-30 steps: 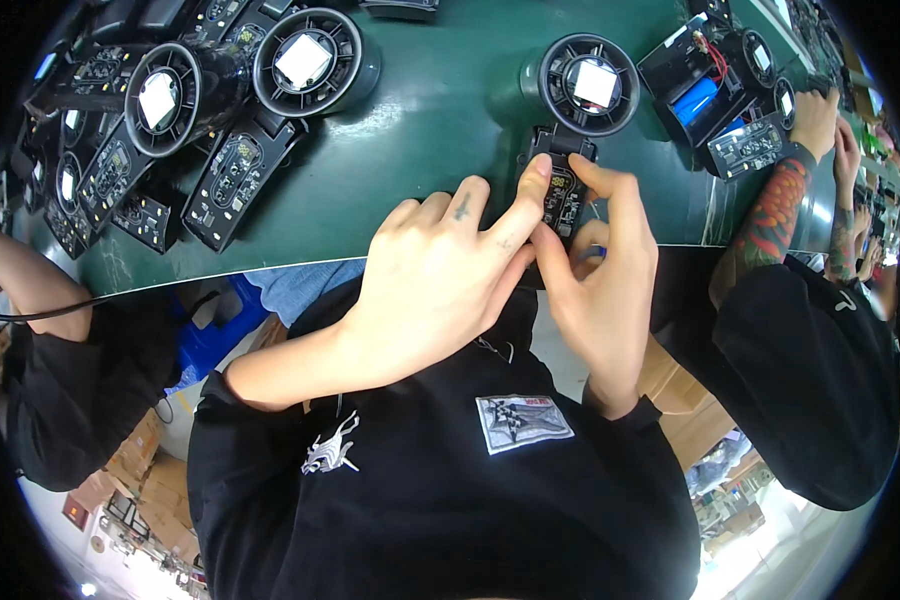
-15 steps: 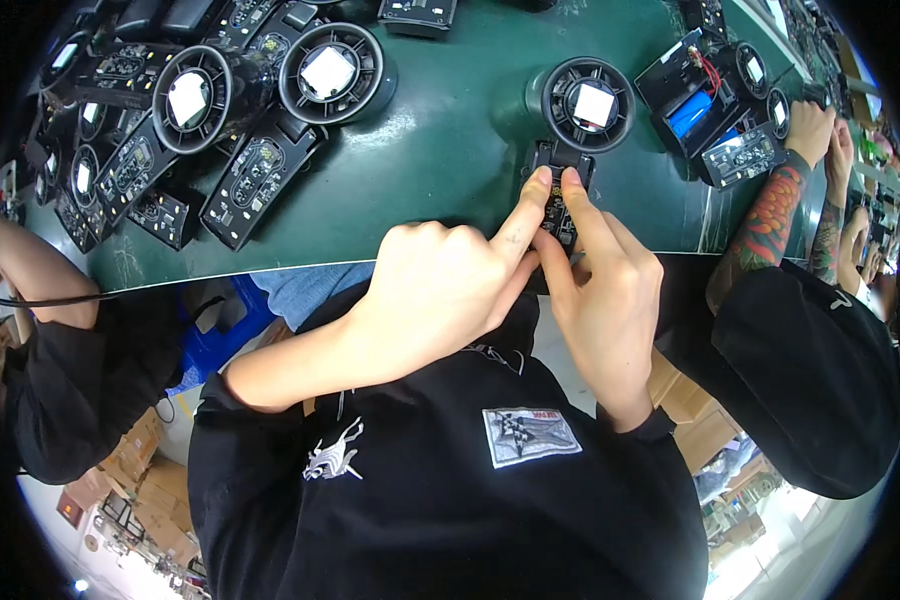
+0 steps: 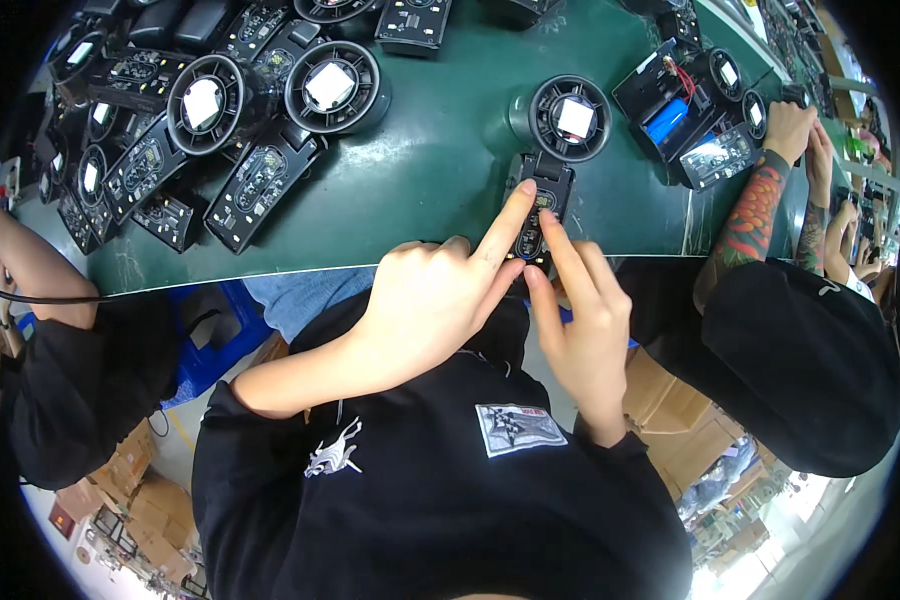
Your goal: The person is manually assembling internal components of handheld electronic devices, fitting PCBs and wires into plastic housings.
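A black device with a round ribbed head (image 3: 569, 118) and a white square in its middle lies on the green bench. Its handle, with a bare circuit board (image 3: 533, 230), points toward me. My left hand (image 3: 435, 295) has its index finger stretched onto the board near the head, with its thumb at the handle's near end. The other left fingers are curled. My right hand (image 3: 585, 320) has its index fingertip on the board's right side and its thumb by the same near end. The underside of the handle is hidden.
Similar black devices (image 3: 260, 190) are heaped at the left. An opened black housing (image 3: 660, 105) with a blue battery and red wires lies at the right. Beside it are a co-worker's tattooed arm (image 3: 755, 215) and hands. Another person's arm (image 3: 45, 260) is at the far left.
My right fingertips have slid down the board toward its near end and spread apart, so more of the board shows. The left index finger stays near the head.
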Available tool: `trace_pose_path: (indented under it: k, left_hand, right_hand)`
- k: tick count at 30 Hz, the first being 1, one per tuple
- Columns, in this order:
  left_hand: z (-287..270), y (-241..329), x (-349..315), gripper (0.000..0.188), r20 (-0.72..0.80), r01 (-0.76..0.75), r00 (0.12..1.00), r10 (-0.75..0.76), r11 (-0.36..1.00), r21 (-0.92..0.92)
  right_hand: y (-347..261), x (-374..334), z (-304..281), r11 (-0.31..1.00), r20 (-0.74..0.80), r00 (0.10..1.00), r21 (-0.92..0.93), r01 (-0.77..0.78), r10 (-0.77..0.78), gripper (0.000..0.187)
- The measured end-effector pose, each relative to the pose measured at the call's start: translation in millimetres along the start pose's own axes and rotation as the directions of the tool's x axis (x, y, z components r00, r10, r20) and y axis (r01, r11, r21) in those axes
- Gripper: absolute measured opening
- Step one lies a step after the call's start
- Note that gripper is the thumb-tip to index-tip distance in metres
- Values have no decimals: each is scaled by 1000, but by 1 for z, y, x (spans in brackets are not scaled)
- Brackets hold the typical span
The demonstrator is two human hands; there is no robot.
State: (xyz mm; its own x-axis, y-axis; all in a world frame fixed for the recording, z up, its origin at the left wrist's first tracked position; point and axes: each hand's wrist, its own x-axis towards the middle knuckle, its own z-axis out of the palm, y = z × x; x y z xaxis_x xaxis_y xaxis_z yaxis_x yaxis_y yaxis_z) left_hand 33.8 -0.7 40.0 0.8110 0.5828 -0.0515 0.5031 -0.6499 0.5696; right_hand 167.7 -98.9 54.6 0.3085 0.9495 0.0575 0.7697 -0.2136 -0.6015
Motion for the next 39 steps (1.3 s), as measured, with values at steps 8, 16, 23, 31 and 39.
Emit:
trace_pose_path:
  k: [8,16,23,31,39]
  left_hand:
    - [3,-8,2,66,-55,-37,998,34,998,-55]
    - [-2,-12,7,39,-47,173,976,-211,891,-419]
    - [-12,-18,31,29,203,362,930,-307,667,-651]
    - [-2,-18,30,26,152,324,938,-311,638,-698]
    - [-9,-20,17,27,-17,181,957,-288,646,-742]
  right_hand:
    - [-4,-1,7,1000,-20,999,-2,-31,31,47]
    - [3,2,12,810,27,906,437,-391,423,31]
    - [4,13,15,651,192,886,615,-444,423,35]
    - [2,14,18,522,178,881,747,-411,439,37]
    - [-15,19,14,478,224,898,784,-396,378,45]
